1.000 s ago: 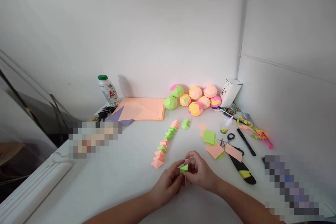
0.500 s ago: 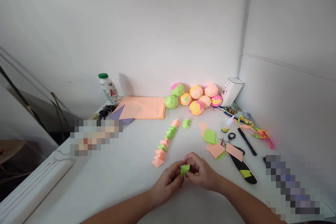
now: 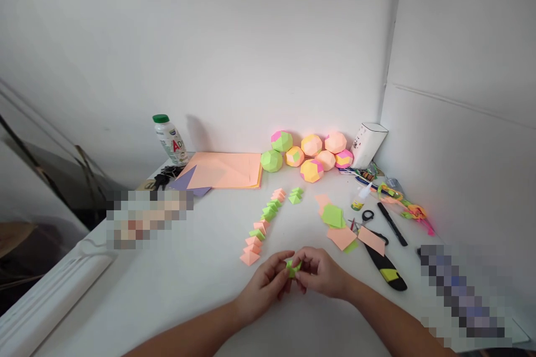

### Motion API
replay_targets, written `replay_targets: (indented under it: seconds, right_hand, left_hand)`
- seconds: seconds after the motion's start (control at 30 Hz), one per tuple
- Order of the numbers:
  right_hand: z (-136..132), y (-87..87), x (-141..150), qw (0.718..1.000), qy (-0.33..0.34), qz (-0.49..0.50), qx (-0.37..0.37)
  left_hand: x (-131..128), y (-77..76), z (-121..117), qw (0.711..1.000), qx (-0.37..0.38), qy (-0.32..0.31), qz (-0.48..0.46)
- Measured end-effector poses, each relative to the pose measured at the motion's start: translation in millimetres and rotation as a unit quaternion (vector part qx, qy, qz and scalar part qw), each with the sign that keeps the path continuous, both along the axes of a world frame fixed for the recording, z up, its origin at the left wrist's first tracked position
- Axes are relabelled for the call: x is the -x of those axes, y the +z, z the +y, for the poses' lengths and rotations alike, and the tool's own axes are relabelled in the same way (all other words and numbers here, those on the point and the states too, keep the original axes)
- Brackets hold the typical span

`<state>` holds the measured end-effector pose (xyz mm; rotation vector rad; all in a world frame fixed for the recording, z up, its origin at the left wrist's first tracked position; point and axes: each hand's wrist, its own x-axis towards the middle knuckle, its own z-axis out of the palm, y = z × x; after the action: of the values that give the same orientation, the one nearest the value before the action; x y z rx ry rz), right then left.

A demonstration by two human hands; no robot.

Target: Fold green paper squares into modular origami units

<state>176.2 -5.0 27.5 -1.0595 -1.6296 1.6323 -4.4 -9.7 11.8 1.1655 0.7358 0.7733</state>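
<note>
Between my two hands is a small folded piece of green paper (image 3: 292,269). My left hand (image 3: 266,283) pinches its left side with thumb and fingers, and my right hand (image 3: 320,272) grips its right side, so part of the paper is hidden by fingertips. Left of and beyond my hands runs a slanting row of pointed folded paper pieces (image 3: 260,227), some peach and some green. A short stack of green folded pieces (image 3: 295,196) lies at the row's far right. Flat peach and green paper pieces (image 3: 334,216) lie to the right.
Several faceted paper balls (image 3: 312,170) sit against the wall. Peach sheets (image 3: 226,170) and a bottle (image 3: 171,139) stand back left. On the right lie a glue bottle (image 3: 360,199), scissors (image 3: 368,216), a black pen (image 3: 392,224) and a black-and-yellow tool (image 3: 386,270).
My right hand's fingers have shifted over the top of the green paper, covering more of it. The paper has turned slightly. The whole view has moved a little.
</note>
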Motion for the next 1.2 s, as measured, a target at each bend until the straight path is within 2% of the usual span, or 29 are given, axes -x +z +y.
replay_targets:
  seconds: [0.1,0.17,0.27,0.33,0.43,0.6,0.87,1.03,1.2]
  right_hand:
    - [2.8,3.0,-3.8,0.999,0.015,0.000,-0.037]
    - [5.6,4.6,-6.3,0.992,0.011,-0.023,-0.120]
    - [10.4,6.7,-8.7,0.961,-0.021,-0.058,-0.269]
    - [12.6,7.5,-9.4,0.946,-0.045,-0.064,-0.313]
    - [12.7,6.9,-8.9,0.957,-0.067,-0.060,-0.277]
    - [9.4,3.1,-7.1,0.987,-0.083,-0.034,-0.134]
    - [13.6,-1.0,-10.4,0.994,-0.098,-0.031,-0.023]
    - [28.1,-9.6,-13.4,0.985,-0.168,-0.034,-0.031]
    - [74.6,-10.6,-8.4,0.959,-0.255,-0.104,-0.062]
  left_hand:
    - [-0.7,-1.5,3.4,0.998,0.028,0.045,-0.023]
    - [-0.6,-2.3,5.4,0.997,0.050,0.056,-0.026]
    - [-0.3,-2.8,7.0,0.996,0.070,0.052,-0.016]
    - [-0.5,-2.8,7.0,0.996,0.065,0.050,-0.019]
    - [-1.5,-2.4,6.5,0.997,0.044,0.052,-0.027]
    - [-2.8,-0.7,6.4,0.996,0.038,0.082,-0.001]
    - [-3.0,-0.9,8.2,0.990,0.063,0.125,0.010]
    - [-4.8,-6.1,7.0,0.988,0.063,0.140,-0.013]
    - [-7.0,-10.7,2.7,0.997,0.004,0.055,0.046]
